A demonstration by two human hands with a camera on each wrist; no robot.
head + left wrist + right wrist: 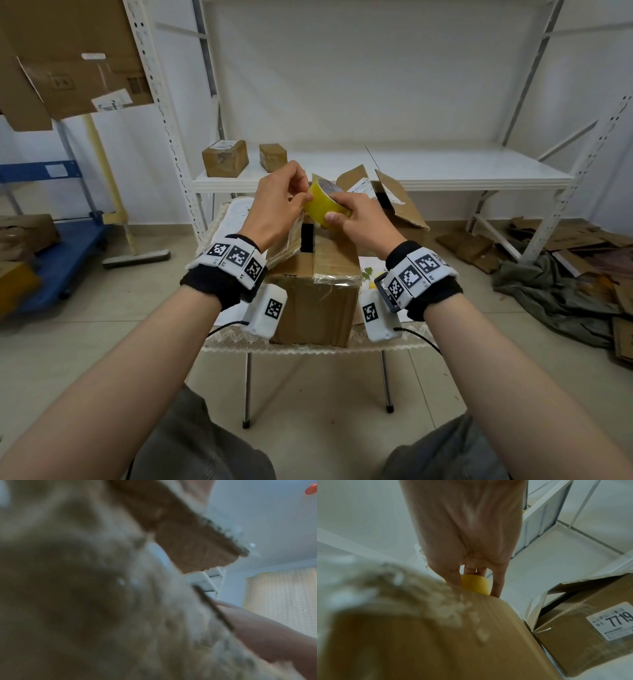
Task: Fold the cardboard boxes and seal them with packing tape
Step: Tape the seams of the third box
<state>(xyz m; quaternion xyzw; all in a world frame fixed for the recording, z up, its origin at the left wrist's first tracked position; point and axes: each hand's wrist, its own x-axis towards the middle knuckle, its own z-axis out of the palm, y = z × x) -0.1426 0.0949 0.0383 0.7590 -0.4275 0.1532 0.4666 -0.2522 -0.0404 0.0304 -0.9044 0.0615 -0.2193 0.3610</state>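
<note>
The right hand (359,217) holds the roll of yellow tape (325,205) with fingers curled round its rim and the thumb under its outer face, so this grip carries the roll in the air just above the cardboard box (318,291). The left hand (277,205) pinches at the roll's near edge with thumb and fingertips, apparently searching for the loose end; whether any tape is lifted cannot be told. The roll looks light and stiff, smooth on its face, so it is best held by the rim or through the core, leaving the face free to turn. The free end will likely be thin, sticky and quick to fold on itself. The box stands on the small table (308,346), its top flaps nearly closed with a dark gap at the far end; its board should be stiff yet dent under pressure.
</note>
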